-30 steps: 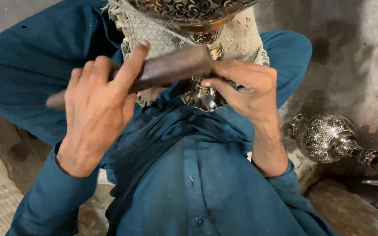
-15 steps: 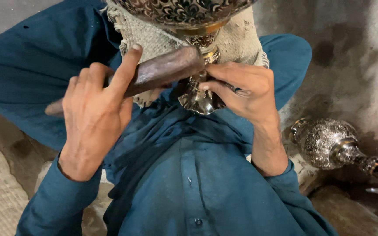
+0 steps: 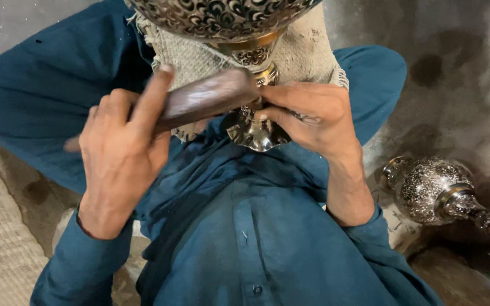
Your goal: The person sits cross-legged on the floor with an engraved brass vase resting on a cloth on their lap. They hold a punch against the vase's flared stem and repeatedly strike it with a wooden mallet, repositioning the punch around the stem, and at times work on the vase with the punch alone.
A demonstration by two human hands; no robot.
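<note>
**Two hands at the stem of an ornate metal vessel**

The left hand [image 3: 121, 158] sits at about nine o'clock from the middle of the view, fingers wrapped round a dark brown wooden mallet [image 3: 205, 99] with the index finger stretched along its upper side. The grip is closed firmly on the wood; the mallet's handle end pokes out behind the hand toward eight o'clock, and its thicker end runs toward two o'clock until it meets the stem of the vessel.

The right hand [image 3: 313, 116] lies at roughly one o'clock from centre. Its fingers are curled tight, thumb tip pressed against the stem; whether a small tool is pinched inside the fist cannot be told, though a thin dark shape shows at the knuckles.

Between the two hands stands the engraved silver-and-brass metal vessel [image 3: 222, 17], its patterned bowl filling the twelve o'clock edge, its narrow gold-banded stem descending to a flared, scalloped shiny foot [image 3: 254, 133] just below the right thumb. The vessel rests against a coarse beige woven cloth [image 3: 313, 48] spread over the lap.

The person sits cross-legged in a teal blue shirt [image 3: 256, 243], knees at ten and two o'clock. At four o'clock, well apart from the hands, a second engraved silver globe-shaped vessel [image 3: 429, 190] lies on its side on the grey dusty floor [image 3: 472, 85].
</note>
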